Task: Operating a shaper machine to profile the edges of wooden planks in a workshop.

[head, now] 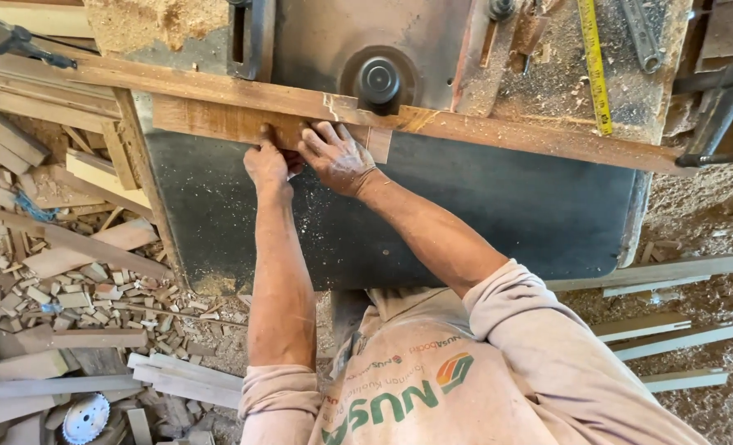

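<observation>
Head view: at upper centre of the frame, the left hand (266,165) and right hand (338,156) pressed flat, fingers spread, on a wooden board (218,121) lying on the dark worktop (465,206) against a long fence rail (498,132).

The person wore a pale pinkish-beige shirt, its sleeves pushed up to the elbows and bunched in soft folds. Green lettering and a small orange-and-green emblem marked the chest. Sawdust dusted the bare left hand (268,165) and right hand (338,161).
</observation>
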